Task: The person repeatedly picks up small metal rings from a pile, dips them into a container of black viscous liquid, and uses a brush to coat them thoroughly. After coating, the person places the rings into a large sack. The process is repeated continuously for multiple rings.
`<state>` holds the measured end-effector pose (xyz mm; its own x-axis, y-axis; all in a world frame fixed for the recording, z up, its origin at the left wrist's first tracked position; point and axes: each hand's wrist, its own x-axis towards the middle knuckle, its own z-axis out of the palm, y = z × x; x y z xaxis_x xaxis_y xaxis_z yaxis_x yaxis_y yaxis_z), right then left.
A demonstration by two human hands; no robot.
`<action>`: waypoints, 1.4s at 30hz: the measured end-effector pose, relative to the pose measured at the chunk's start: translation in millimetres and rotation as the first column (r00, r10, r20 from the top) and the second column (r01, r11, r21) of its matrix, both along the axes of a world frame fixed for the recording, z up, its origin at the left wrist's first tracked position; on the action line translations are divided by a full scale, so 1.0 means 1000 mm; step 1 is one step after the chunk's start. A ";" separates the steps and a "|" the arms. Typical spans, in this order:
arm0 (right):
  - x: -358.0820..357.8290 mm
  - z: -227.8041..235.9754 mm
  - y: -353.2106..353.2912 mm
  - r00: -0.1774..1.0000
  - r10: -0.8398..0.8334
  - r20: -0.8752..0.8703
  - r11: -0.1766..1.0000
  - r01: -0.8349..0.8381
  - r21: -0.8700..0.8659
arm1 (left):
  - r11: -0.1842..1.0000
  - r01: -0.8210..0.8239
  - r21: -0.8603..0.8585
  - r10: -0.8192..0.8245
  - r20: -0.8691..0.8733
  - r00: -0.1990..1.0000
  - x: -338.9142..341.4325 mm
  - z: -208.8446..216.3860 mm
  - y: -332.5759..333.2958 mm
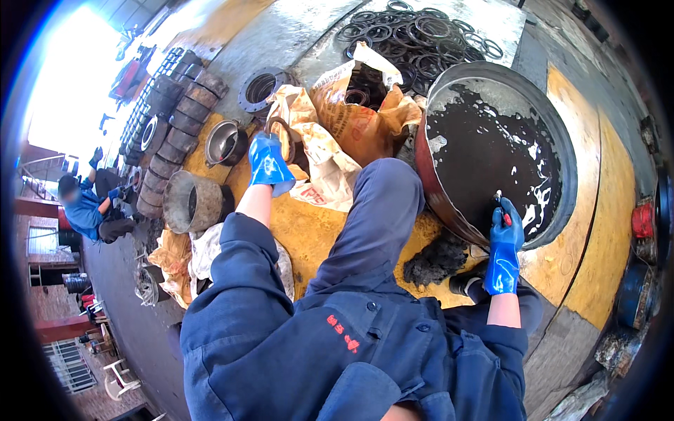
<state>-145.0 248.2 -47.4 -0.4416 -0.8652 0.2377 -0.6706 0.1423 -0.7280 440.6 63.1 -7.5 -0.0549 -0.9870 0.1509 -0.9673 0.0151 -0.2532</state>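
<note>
My left hand (pixel 269 161), in a blue rubber glove, is closed on a brown ring (pixel 288 131) beside the mouth of a crumpled woven sack. My right hand (pixel 507 237), gloved the same way, is over the near edge of a large round metal tub (pixel 460 73) holding dark liquid (pixel 477 151). Its fingers are closed on a small tool with a red handle (pixel 507 219); the tool's kind is hard to make out. An open woven sack (pixel 357 130) with dark rings inside stands between my hands, against the tub.
Many dark rings (pixel 428 38) are heaped beyond the tub. A flanged metal ring (pixel 258 90), a metal bowl (pixel 226 142), a bucket (pixel 191 201) and stacked cylinders (pixel 184 121) stand left. A dark clump (pixel 437 259) lies near my foot. Another person (pixel 88 209) sits far left.
</note>
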 end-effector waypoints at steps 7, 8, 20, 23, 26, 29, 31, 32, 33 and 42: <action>0.009 0.005 -0.004 0.999 -0.019 -0.031 0.998 0.021 0.067 | 0.916 -0.114 0.384 0.275 -0.395 0.877 0.015 -0.011 -0.037; 0.010 0.006 -0.004 1.000 -0.014 -0.001 0.998 0.014 0.069 | 0.878 -0.084 0.471 0.284 -0.373 0.883 0.024 -0.032 -0.045; 0.011 0.014 0.003 0.997 -0.023 -0.068 0.998 0.027 0.053 | 0.728 -0.342 0.594 0.475 -0.797 -0.374 0.007 -0.084 -0.055; 0.012 0.009 0.006 0.991 -0.009 0.130 1.000 0.008 0.006 | 0.714 -0.307 0.629 0.564 -0.777 -0.280 0.015 -0.073 -0.057; 0.013 -0.005 -0.003 0.951 0.046 0.307 0.997 -0.027 -0.066 | 0.740 -0.318 0.593 0.485 -0.798 -0.359 0.069 -0.060 -0.062; 0.014 0.010 -0.003 0.999 -0.030 0.043 0.999 0.028 0.042 | 0.908 -0.244 0.341 0.327 -0.940 -0.097 0.028 -0.021 -0.076; 0.010 0.010 -0.003 0.997 -0.027 0.072 0.998 0.023 0.055 | 0.994 -0.011 0.111 0.108 -0.980 -0.169 -0.007 0.020 -0.088; 0.006 0.017 -0.003 0.995 -0.032 0.097 0.979 0.012 0.205 | 0.997 0.041 0.059 0.062 -0.996 -0.070 -0.054 0.049 -0.082; -0.005 0.021 -0.005 0.991 -0.044 0.128 0.939 -0.003 0.345 | 0.995 0.101 0.003 0.000 -1.000 0.024 -0.117 0.091 -0.068; -0.004 0.053 -0.029 0.997 0.074 0.006 0.771 -0.061 0.634 | 0.762 0.612 0.211 -0.280 -0.745 0.606 -0.381 0.057 -0.102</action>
<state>-148.8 219.1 5.9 -0.3774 -0.8498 -0.3680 -0.7081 0.5209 -0.4767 59.4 -38.5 49.6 -0.5606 -0.8249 -0.0722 -0.7053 0.4299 0.5637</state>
